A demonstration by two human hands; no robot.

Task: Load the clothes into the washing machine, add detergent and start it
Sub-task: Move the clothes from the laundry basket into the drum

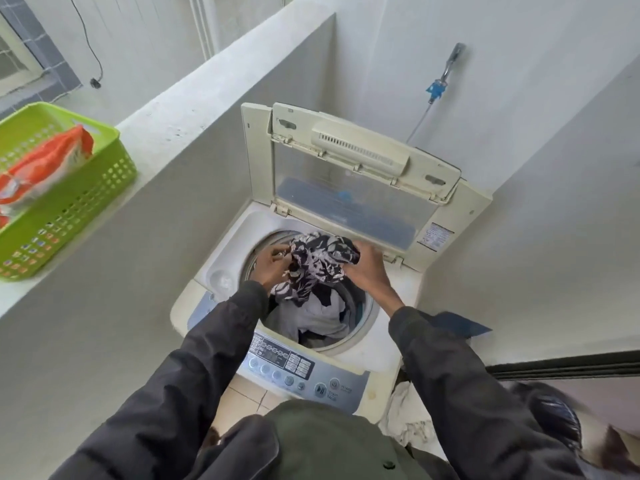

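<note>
The black-and-white patterned garment (318, 261) is bunched over the open drum (371, 315). It stretches side to side between your left grip (272, 268) and right grip (367, 271), both clenched on the cloth, its loose end drooping towards the pale clothes (315, 317) inside. The washing machine (398, 341) stands with its lid (346, 195) raised in a white-walled corner, and the ledge (194, 109) to your left carries a green basket (86, 202) holding an orange packet (45, 164).

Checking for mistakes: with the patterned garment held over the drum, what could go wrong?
The black-and-white patterned garment, gripped by the left hand and right hand, bunches above the cream washing machine's drum; a trailing end might snag on the rim. The green plastic basket holding the orange plastic packet sits near the white ledge's edge; reaching could tip it.
</note>
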